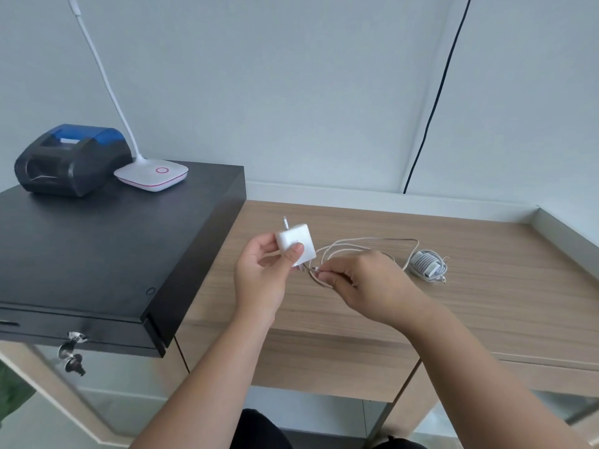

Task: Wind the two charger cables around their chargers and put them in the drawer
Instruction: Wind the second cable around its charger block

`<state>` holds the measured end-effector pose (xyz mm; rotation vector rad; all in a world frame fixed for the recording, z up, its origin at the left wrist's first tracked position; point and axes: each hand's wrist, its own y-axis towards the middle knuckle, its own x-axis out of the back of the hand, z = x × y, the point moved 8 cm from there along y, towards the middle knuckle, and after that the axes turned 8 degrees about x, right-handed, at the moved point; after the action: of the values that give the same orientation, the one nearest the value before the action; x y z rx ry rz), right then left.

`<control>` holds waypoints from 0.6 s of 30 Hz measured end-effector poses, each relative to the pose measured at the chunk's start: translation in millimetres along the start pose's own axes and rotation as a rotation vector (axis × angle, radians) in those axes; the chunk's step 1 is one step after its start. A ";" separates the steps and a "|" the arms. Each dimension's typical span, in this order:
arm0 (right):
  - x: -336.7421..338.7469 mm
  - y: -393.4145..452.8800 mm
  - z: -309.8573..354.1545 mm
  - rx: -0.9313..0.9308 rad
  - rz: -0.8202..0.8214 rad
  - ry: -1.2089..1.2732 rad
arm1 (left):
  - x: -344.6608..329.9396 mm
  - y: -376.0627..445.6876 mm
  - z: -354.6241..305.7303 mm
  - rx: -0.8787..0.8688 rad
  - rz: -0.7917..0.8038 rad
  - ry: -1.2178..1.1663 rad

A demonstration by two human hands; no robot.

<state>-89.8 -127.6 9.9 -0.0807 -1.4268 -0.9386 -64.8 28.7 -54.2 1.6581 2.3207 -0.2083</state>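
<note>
Head view shows your left hand (262,273) holding a white charger (296,243) above the table (486,312), thumb pressed on its near face and the other fingers (259,246) curled round its left side. Its plug pins stick up at the far top corner, away from your thumb. Your right hand (363,283) sits just right of the charger, its fingers pinching the cable (356,243) close to where it leaves the charger's lower edge. From that pinch the cable runs out in loose loops beyond your right fingers, lying on the table and reaching toward the far right.

Past those loops, well right of your right fingers, the second charger (426,264) lies on the table with its cable already wound round it, a short loose end trailing at its near side. Neither hand touches it.

Left of your left fingers stands a black cash drawer (113,254), its front closed, with a key (73,351) hanging in the lock at the near face. On its top, far from both hands, sit a dark receipt printer (71,158) with a blue lid and a white lamp (152,173) whose thin neck rises out of view. A black wire (437,92) hangs down the wall behind the table.
</note>
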 end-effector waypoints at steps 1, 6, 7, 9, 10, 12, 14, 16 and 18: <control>1.2 2.3 0.6 0.011 0.016 -0.007 | -1.9 -2.1 -1.8 -0.055 0.004 0.094; 30.9 14.1 -13.5 -0.031 -0.012 -0.054 | -8.5 -11.0 -9.1 -0.260 0.053 0.443; 37.4 17.0 -16.1 -0.041 -0.018 -0.051 | -9.2 -11.4 -9.7 -0.250 0.083 0.450; 45.8 22.0 -20.0 -0.065 -0.014 -0.031 | -14.7 -13.5 -10.3 -0.224 0.179 0.445; 48.1 23.9 -21.7 -0.079 -0.012 -0.009 | -17.6 -14.7 -10.8 -0.214 0.224 0.446; 49.8 27.1 -26.3 -0.106 -0.018 0.084 | -20.6 -17.1 -13.0 -0.193 0.280 0.439; 49.5 29.7 -30.5 -0.114 -0.049 0.219 | -19.1 -17.7 -14.4 -0.152 0.306 0.412; 47.7 30.3 -34.1 -0.125 -0.075 0.309 | -18.0 -18.6 -16.0 -0.130 0.335 0.412; 44.1 31.5 -34.7 -0.117 -0.069 0.339 | -17.3 -21.2 -19.1 -0.132 0.367 0.423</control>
<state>-49.6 -148.7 55.5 0.0400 -1.0677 -1.0380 -82.3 11.3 -31.6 2.1801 2.1763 0.3989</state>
